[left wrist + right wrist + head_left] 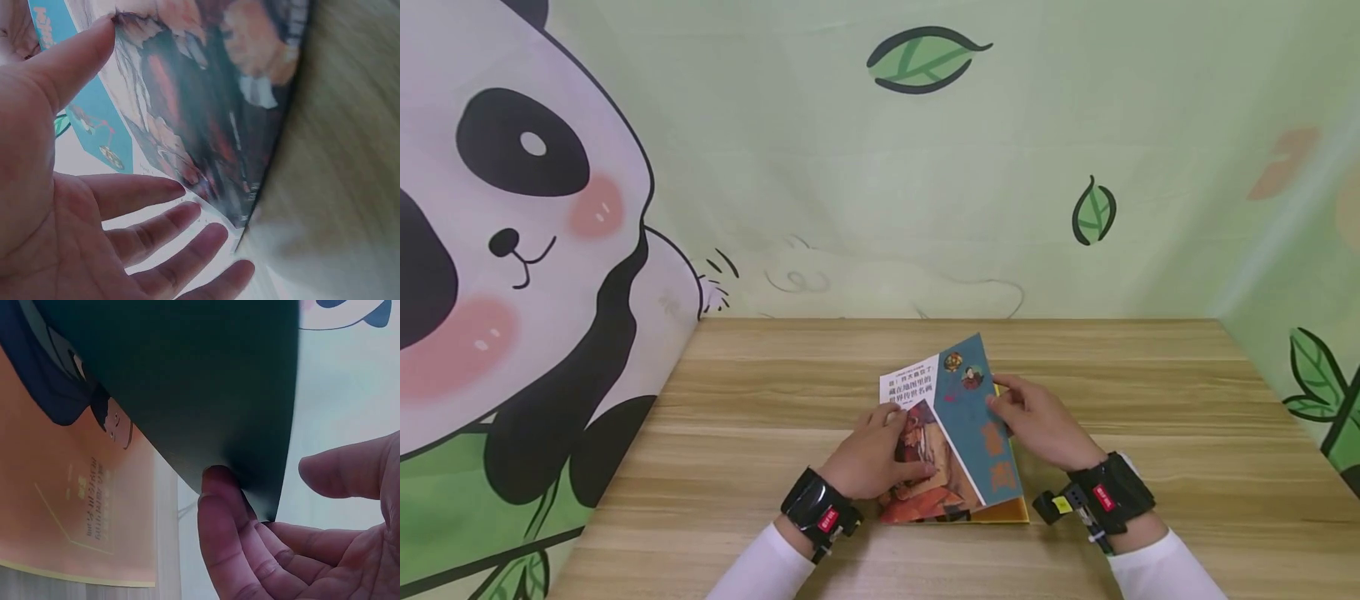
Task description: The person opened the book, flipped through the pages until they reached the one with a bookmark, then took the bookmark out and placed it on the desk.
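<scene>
A picture book [970, 442] lies on the wooden table, its front cover bearing a painting, a white title patch and a teal panel. The cover stands tilted up off an orange page [119, 506] with yellow edges, printed with a cartoon figure and text. My left hand [868, 458] rests on the cover's left side, fingers spread and thumb touching the painting. At the cover's right edge, my right hand [1045, 421] has its fingertips [219, 481] against the dark green inner side [206, 394]. Its thumb [331, 475] is apart from the cover in the right wrist view.
The wooden table [760, 367] extends around the book on all sides. Behind it hangs a pale green backdrop [775, 167] with a large panda [527, 208] at the left and printed leaves. Each wrist wears a black strap with a small camera.
</scene>
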The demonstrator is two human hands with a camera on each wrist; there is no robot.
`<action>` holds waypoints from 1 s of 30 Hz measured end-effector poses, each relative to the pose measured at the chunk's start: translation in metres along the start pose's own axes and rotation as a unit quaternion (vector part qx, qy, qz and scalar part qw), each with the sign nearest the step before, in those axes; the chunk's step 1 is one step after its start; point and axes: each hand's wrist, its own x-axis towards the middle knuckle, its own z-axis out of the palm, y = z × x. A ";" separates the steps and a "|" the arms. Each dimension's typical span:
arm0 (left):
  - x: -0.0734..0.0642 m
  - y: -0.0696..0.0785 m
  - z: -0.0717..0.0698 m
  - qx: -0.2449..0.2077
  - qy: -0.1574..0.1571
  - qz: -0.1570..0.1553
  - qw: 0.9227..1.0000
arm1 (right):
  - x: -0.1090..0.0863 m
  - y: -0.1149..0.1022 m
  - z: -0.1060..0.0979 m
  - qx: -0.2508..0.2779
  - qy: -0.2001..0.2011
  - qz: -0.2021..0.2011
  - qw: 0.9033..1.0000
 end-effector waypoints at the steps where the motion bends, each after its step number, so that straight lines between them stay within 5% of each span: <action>1: 0.000 0.001 -0.001 0.001 0.002 0.001 1.000 | 0.000 -0.001 0.000 0.002 0.000 -0.001 1.000; 18: 0.003 0.017 -0.013 -0.062 0.030 0.068 0.995 | -0.002 -0.012 0.002 0.014 -0.011 -0.015 1.000; 30: 0.005 0.036 -0.022 -0.073 0.016 0.057 0.996 | -0.005 -0.019 0.005 0.026 -0.020 -0.031 0.999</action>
